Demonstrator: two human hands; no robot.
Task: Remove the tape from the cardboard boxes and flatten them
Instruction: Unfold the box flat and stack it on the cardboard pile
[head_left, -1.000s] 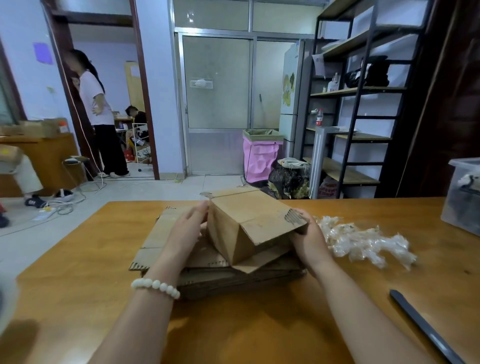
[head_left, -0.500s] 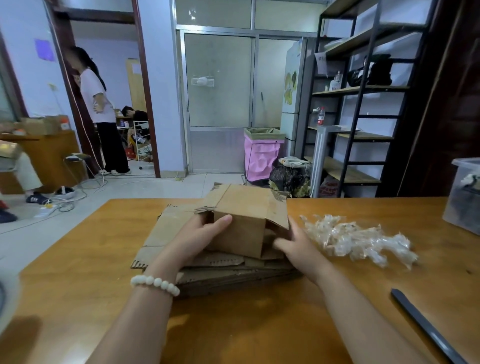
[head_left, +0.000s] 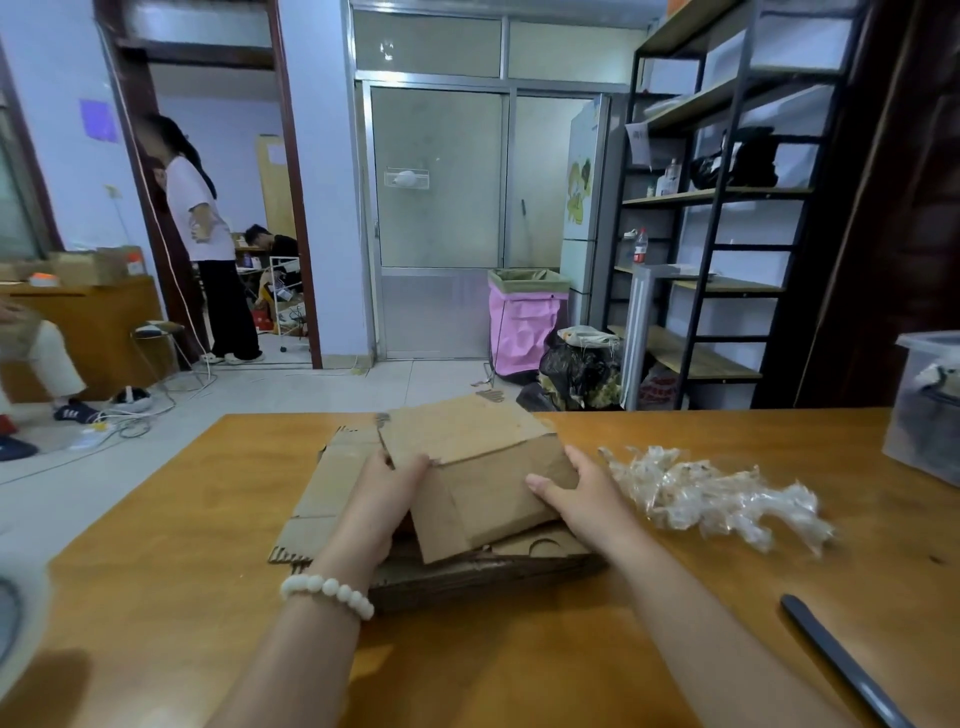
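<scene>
A shared work-and-storage room, part office. Beyond the left hand (head_left: 384, 493), a doorway (head_left: 234, 156) opens onto a person seated at a desk (head_left: 272, 243), and cables (head_left: 130, 421) trail on the tiled floor (head_left: 311, 395). Ahead stand frosted sliding doors (head_left: 439, 208), a pink-lined bin (head_left: 524, 322) and a fridge (head_left: 582, 208). Past the right hand (head_left: 582, 493), black metal shelving (head_left: 717, 197) holds bottles and bags.

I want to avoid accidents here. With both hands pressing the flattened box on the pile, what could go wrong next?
1. The flattened box lies askew on the cardboard stack; if the left hand and right hand lift, it may spring open or slide off.
2. The crumpled tape lies close beside the right hand and might stick to it.
3. The dark slim tool lies near the right forearm; an elbow sweep could knock it.
</scene>
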